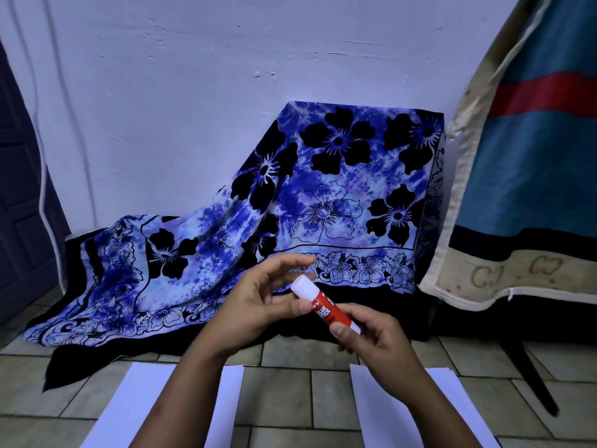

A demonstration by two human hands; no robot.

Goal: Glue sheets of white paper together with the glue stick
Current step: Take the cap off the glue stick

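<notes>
A red glue stick with a white cap is held up in front of me, cap pointing up and left. My right hand grips its lower end. My left hand is beside the capped end, fingers spread around the cap and thumb touching the red body. Two white paper sheets lie on the tiled floor below: the left sheet and the right sheet, both partly hidden by my forearms.
A blue floral cloth drapes over a box against the white wall and spills onto the floor. A blue and red hanging fabric fills the right side. A dark strap runs across the tiles at right.
</notes>
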